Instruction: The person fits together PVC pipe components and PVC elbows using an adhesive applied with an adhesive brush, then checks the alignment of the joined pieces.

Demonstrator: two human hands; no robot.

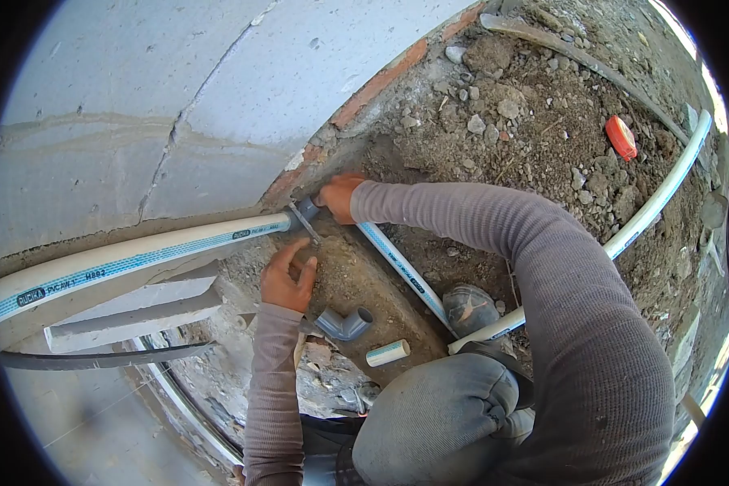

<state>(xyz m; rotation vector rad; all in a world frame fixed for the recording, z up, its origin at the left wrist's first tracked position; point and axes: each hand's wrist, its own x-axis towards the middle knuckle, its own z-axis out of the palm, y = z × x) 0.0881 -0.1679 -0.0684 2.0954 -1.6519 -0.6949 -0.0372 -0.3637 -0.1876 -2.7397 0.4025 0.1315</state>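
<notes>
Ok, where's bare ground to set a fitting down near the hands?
The flat dirt patch between the left hand, the blue-striped pipe and the grey elbow is bare. It is crowded at the joint under the right hand, and stony beyond.

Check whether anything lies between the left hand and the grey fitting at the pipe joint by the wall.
Nothing visible does. The left hand hovers open just below the grey plastic fitting joining the white blue-striped pipe; only bare soil lies between. The right hand grips the fitting from the other side.
</notes>
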